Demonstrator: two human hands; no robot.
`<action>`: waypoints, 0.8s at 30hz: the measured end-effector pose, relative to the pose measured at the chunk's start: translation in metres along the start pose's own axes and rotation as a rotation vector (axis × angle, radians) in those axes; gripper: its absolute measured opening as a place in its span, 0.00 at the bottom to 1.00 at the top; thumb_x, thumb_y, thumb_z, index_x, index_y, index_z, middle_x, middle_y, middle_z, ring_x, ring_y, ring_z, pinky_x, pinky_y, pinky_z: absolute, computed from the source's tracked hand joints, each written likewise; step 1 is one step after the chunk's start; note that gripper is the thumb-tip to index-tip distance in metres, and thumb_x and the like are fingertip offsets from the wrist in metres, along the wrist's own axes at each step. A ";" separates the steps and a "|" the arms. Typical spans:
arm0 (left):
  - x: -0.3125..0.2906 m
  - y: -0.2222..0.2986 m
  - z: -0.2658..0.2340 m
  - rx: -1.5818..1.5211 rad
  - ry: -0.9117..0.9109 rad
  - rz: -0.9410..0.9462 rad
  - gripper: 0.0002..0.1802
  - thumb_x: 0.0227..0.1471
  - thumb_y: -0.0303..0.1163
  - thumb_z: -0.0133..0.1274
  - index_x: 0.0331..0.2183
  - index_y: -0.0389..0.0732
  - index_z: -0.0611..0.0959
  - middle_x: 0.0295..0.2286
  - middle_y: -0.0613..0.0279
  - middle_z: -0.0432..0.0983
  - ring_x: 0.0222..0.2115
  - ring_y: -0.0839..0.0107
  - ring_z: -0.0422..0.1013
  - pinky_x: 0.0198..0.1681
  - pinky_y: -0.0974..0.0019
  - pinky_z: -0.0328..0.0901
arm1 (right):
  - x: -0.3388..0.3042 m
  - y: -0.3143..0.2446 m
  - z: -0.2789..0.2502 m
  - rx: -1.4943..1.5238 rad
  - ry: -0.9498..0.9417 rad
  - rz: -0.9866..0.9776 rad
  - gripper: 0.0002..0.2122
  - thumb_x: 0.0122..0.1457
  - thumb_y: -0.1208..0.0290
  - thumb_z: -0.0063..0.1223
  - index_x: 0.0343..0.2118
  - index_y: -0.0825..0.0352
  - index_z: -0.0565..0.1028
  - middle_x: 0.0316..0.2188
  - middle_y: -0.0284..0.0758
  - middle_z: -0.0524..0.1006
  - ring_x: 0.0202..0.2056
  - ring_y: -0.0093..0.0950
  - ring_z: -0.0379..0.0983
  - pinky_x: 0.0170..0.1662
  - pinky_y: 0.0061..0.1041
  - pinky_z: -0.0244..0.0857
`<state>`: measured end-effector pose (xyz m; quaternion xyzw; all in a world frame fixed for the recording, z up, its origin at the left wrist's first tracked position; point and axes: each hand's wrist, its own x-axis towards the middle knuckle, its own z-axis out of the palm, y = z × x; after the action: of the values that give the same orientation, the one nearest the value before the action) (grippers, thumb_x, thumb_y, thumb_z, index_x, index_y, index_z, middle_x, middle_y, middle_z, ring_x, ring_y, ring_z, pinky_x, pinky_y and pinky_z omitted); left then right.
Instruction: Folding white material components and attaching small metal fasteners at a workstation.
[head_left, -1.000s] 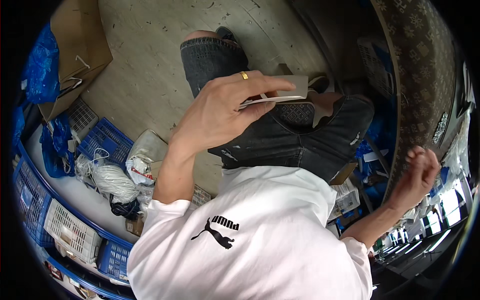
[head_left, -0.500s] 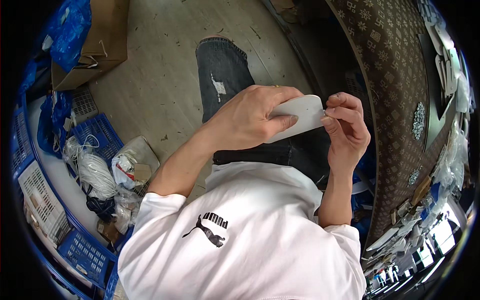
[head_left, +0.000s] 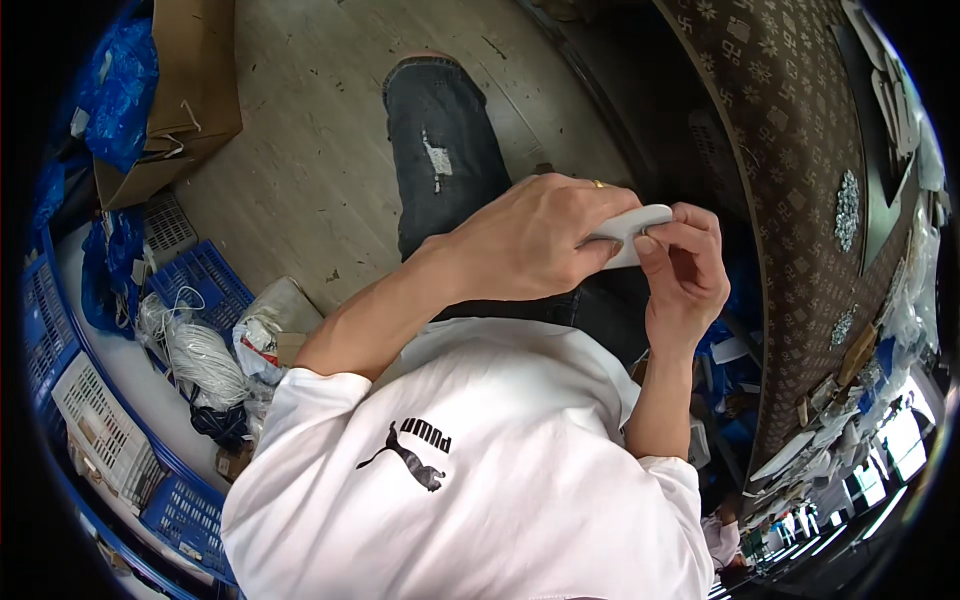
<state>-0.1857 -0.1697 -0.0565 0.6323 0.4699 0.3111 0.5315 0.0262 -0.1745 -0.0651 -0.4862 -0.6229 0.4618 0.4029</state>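
Note:
My left hand (head_left: 545, 235) is closed on a thin white flat panel (head_left: 630, 232) with a rounded end, its thumb on the near side and fingers over the far side. The panel is tilted so that it shows narrow, and much of it is behind the fingers. At its right end my right hand (head_left: 688, 270) has thumb and forefinger pinched together against the edge. Whatever sits between those fingertips is too small or hidden to make out. Both hands are held above my lap, over dark jeans (head_left: 440, 150).
To the right runs a table with a brown patterned cover (head_left: 790, 200), bearing small shiny metal pieces (head_left: 847, 210), white flat pieces (head_left: 890, 110) and clear bags. At the left stand a cardboard box (head_left: 200, 90), blue crates (head_left: 205, 280) and a white cord bundle (head_left: 205, 360).
The white panel has been turned from its broad face to a narrow tilt. Both hands have drawn closer together, the right fingertips now pressing at the panel's end.

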 end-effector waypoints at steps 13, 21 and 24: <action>0.082 -0.126 -0.046 0.016 -0.073 -0.040 0.19 0.58 0.46 0.60 0.41 0.41 0.86 0.23 0.56 0.81 0.26 0.54 0.78 0.30 0.55 0.68 | 0.137 0.166 -0.035 0.679 -0.300 0.812 0.14 0.67 0.67 0.60 0.49 0.68 0.71 0.42 0.35 0.75 0.41 0.25 0.73 0.47 0.25 0.67; 0.024 -0.207 -0.029 0.106 0.106 -0.341 0.12 0.45 0.34 0.64 0.35 0.44 0.83 0.25 0.67 0.78 0.24 0.68 0.76 0.34 0.63 0.69 | 0.163 0.478 -0.173 -0.315 0.050 1.202 0.14 0.70 0.64 0.55 0.52 0.66 0.75 0.39 0.33 0.79 0.35 0.25 0.75 0.36 0.26 0.71; 0.024 -0.218 -0.012 0.246 -0.028 -0.450 0.13 0.42 0.28 0.63 0.34 0.40 0.82 0.23 0.65 0.75 0.24 0.69 0.75 0.34 0.65 0.70 | 0.153 0.569 -0.250 -0.376 0.119 1.288 0.18 0.71 0.67 0.53 0.59 0.69 0.71 0.43 0.39 0.79 0.38 0.28 0.76 0.35 0.27 0.74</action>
<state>-0.2455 -0.1441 -0.2666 0.5759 0.6256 0.1166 0.5132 0.3657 0.0783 -0.5455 -0.8470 -0.2552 0.4662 -0.0107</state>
